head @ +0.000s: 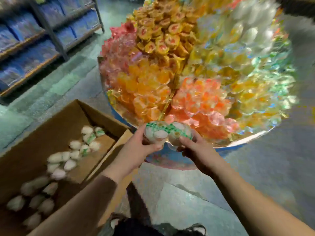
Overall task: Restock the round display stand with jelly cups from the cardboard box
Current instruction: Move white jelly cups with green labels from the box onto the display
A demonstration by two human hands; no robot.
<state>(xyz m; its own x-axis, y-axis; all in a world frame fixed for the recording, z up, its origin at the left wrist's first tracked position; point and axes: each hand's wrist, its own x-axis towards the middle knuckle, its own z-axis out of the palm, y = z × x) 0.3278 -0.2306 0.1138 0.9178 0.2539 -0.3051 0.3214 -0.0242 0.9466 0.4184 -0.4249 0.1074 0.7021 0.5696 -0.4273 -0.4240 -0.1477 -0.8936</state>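
My left hand (pixel 136 149) and my right hand (pixel 192 147) together grip a cluster of white jelly cups (pixel 163 132) with green-printed lids. The cluster is held just above the near rim of the round display stand (pixel 247 141). The stand is piled with jelly cups in sections of pink, orange, yellow and clear. An open cardboard box (pixel 56 126) sits on the floor to the left, and several loose white jelly cups (pixel 75 154) lie on its bottom.
A metal shelf rack (pixel 47 29) with blue packets stands at the back left. Grey-green floor (pixel 187 193) lies between box and stand. My dark shoes (pixel 196 229) show at the bottom edge.
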